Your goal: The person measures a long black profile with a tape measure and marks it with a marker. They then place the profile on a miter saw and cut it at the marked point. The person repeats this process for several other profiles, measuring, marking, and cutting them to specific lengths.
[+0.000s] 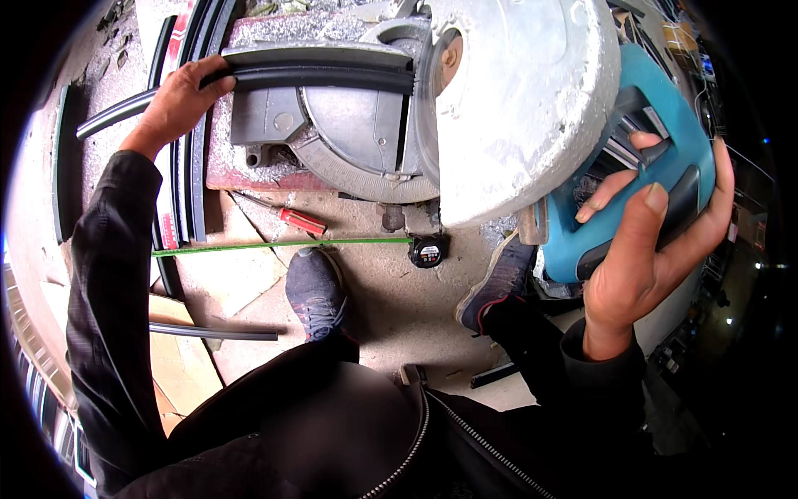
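**Left hand on a strip, right hand on the saw's handle**

The left fingers are drawn in on the black strip, thumb on the near side and index finger across the far side, with little gap between them. From these fingertips the strip runs right along the saw's metal base, its right end just beside the blade. It also appears to run on leftward past the left fingers, its tip beyond the wrist.

The right fingers are curled round the teal handle: two fingertips show through its opening, the thumb lies on the near side, and another finger stretches along the outer edge. Whether any of them presses a switch cannot be told. Left of the right fingers is the pale, dusty guard, covering part of the blade.

Nearer the body than the left fingers, long profiles lie beside the base. To their right is a red screwdriver, and nearer still a green tape stretches left from its black case. The case lies well left of the right fingers, between two dark shoes on the floor.
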`<control>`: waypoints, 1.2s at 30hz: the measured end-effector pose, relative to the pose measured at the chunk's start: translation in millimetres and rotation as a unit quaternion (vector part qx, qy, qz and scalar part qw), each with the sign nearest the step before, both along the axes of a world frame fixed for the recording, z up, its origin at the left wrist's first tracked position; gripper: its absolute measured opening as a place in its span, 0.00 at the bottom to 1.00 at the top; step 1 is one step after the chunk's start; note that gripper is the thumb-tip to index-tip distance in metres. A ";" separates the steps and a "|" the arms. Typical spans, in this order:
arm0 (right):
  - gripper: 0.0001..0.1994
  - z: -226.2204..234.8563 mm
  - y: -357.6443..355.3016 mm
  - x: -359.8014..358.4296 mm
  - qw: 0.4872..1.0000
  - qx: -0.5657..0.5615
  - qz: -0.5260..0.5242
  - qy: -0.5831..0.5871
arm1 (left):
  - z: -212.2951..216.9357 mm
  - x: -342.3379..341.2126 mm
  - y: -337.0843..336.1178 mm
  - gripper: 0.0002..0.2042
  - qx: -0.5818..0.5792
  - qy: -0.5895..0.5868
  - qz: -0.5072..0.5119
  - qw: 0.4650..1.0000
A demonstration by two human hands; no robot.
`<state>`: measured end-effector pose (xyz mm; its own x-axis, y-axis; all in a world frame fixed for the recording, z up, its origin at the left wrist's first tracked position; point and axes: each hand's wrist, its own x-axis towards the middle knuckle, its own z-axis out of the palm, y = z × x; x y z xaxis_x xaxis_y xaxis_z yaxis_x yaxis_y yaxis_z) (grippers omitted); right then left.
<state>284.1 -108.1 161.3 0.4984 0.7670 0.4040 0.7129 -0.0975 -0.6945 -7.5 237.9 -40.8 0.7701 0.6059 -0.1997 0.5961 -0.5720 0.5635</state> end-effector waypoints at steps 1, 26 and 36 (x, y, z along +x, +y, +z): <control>0.34 -2.1 -0.7 0.5 1.000 0.004 0.006 0.000 | -0.9 -1.4 0.8 0.17 -0.007 0.000 0.001 1.000; 0.34 -10.2 -3.8 -5.8 1.000 -0.003 -0.003 -0.017 | -6.8 -2.6 -1.0 0.14 -0.007 -0.036 -0.003 0.999; 0.34 -9.2 -4.5 -4.3 1.000 -0.003 -0.004 -0.012 | -3.3 -2.3 0.1 0.15 -0.009 -0.019 -0.012 1.000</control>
<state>279.8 -112.7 152.1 0.4944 0.7655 0.4117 0.7286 -0.1068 -0.6765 -9.8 237.9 -44.1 0.7919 0.5833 -0.1809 0.5603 -0.5762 0.5951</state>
